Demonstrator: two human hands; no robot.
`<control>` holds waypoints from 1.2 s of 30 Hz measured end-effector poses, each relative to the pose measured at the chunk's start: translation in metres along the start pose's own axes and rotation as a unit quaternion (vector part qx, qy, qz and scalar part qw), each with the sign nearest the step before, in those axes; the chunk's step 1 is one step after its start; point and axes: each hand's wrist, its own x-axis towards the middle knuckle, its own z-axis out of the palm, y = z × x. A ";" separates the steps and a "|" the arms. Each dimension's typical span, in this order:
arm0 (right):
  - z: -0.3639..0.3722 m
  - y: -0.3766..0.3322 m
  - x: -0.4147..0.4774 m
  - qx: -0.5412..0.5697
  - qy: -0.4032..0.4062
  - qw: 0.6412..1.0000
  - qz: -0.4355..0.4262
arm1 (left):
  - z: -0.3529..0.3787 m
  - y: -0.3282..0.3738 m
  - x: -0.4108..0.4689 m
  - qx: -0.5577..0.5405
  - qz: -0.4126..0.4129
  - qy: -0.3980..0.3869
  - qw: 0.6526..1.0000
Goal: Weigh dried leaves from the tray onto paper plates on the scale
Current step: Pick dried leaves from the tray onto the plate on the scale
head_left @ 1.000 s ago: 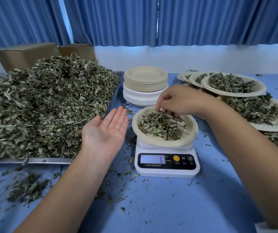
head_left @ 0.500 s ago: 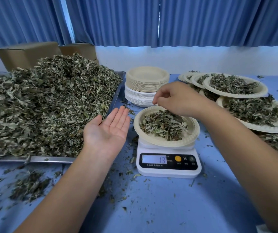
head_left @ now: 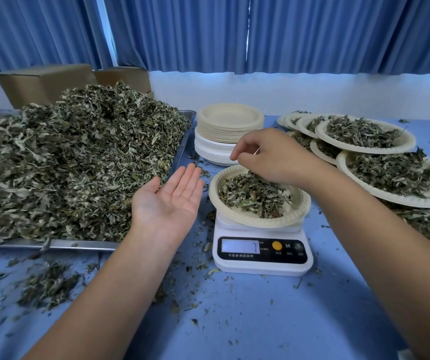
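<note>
Dried leaves (head_left: pixel 255 196) on the paper plate (head_left: pixel 297 216) atop the scale (head_left: pixel 260 266) could spill onto the tabletop (head_left: pixel 260 320) if my right hand (head_left: pixel 273 157), fingers curled at its 1 o'clock rim (pinching leaves or not, I cannot tell), nudges it; my left hand (head_left: pixel 167 201) lies spread, empty, at 9 o'clock.

A portioning workroom: cardboard boxes (head_left: pixel 45 81), stacked paper plates (head_left: pixel 229 120), a scale (head_left: pixel 261 255), blue curtains (head_left: pixel 182 29)
</note>
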 end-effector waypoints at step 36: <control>-0.009 0.001 -0.001 -0.115 -0.014 0.993 -0.007 | 0.002 -0.010 0.004 0.177 -0.008 0.059 0.982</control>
